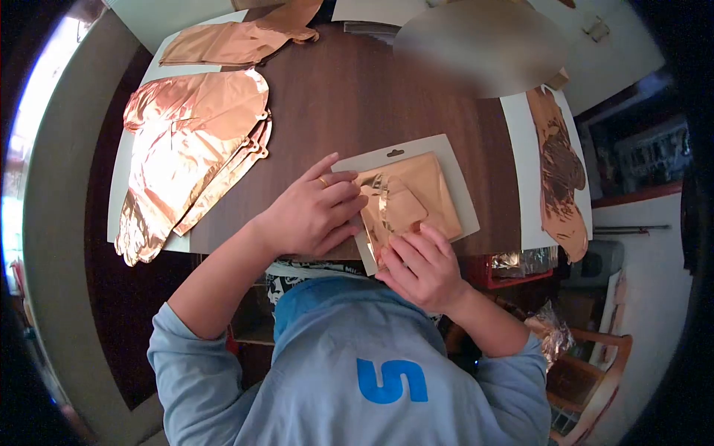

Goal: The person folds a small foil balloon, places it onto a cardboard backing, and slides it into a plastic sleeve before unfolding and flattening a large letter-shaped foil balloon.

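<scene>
A folded rose-gold foil balloon [442,195] lies on a pale backing card [459,177] with a hanger slot at its top. The card sits tilted at the table's near edge. My left hand [312,212], with a ring on one finger, reaches over the card's left side; its fingers are apart and their tips touch the folded foil. At the lower edge, my right hand [425,271] has its fingers bent round the foil and card. What lies beneath its fingertips is partly hidden.
Rose-gold foil balloons lie stacked flat at the left [197,130], with more foil [230,43] at the far left. Another foil piece [558,175] rests on white sheeting at the right. A red crate [513,279] and a wooden chair [606,379] stand below, right.
</scene>
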Demonstrator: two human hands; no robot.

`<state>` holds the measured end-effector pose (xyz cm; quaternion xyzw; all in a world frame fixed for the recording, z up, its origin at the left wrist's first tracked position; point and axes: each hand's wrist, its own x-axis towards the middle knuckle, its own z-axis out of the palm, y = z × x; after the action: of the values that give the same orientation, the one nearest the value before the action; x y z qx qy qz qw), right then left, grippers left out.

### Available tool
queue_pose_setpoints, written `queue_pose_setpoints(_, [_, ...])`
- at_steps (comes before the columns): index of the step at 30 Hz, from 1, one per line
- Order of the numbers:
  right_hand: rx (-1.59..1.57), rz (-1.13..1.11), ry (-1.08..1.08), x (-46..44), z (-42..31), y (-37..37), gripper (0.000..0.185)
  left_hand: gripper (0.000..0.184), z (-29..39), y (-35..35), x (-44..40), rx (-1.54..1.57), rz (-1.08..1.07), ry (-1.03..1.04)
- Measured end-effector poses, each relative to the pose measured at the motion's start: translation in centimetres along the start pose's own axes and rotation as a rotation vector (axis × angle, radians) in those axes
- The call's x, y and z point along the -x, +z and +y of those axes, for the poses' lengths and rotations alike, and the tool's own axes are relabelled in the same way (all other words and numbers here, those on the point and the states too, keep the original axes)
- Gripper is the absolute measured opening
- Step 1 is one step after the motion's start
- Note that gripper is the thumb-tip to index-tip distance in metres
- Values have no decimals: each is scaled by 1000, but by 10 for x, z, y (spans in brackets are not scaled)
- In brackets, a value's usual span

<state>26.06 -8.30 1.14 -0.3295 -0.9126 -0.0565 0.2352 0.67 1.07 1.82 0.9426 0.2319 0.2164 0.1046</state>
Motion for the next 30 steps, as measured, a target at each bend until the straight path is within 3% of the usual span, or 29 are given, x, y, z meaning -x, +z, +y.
queue_pose_setpoints(18, [12, -1, -66, -6, 7, -2, 38, 43, 1, 4, -4, -66, 34, 31])
queue_pose_setpoints(30, [-4, -40, -142, -6, 16, -8, 25, 40, -2, 7, -4, -60, 51, 44])
